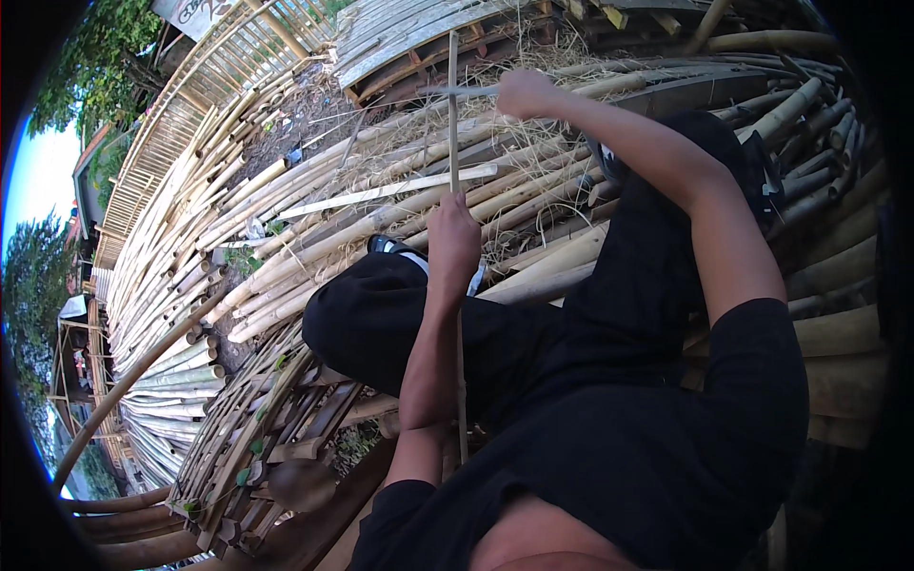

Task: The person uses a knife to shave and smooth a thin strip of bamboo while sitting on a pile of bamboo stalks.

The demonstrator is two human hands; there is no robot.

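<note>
My left hand (453,240) is closed round a long, narrow bamboo strip (453,114), which stands lengthwise in front of me and runs back past my left forearm toward my body. My right hand (526,95) is closed farther out, on a knife (473,90) whose thin, pale grey blade points left. The blade lies across the strip near its far end; whether it cuts into it I cannot tell. The knife's handle is hidden inside my fist. Curly pale shavings (562,143) are scattered below and around my right hand.
Bamboo poles (314,228) cover the ground ahead and to the left. A flat, pale split piece (381,193) lies across them. A weathered slatted wooden platform (409,38) stands at the far side. Split bamboo pieces (257,419) are piled at lower left, and a bamboo fence (181,114) runs behind.
</note>
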